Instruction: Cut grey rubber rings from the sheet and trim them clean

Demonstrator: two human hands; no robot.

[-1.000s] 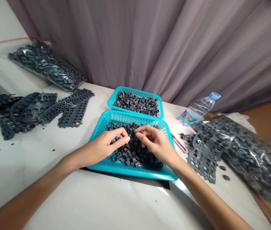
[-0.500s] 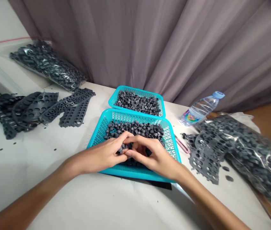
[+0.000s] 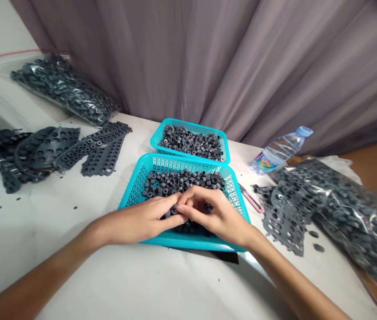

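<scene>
Over the near turquoise basket, my two hands meet fingertip to fingertip. My left hand comes in from the left, thumb and fingers closed around a small dark grey ring-shaped piece. My right hand is curled, its thumb and forefinger pinching at that same piece. Its other fingers are folded and partly hidden. Many similar short, tube-like pieces fill the basket beneath and behind my hands.
A second turquoise basket of such pieces stands behind. Perforated dark sheets and a bulging clear bag lie left. To the right are a water bottle, a pink-handled tool, a perforated sheet and another full bag.
My fingertips have drawn closer together, and the piece between them sits differently. The near basket has shifted slightly, its far rim now a little nearer to me.
</scene>
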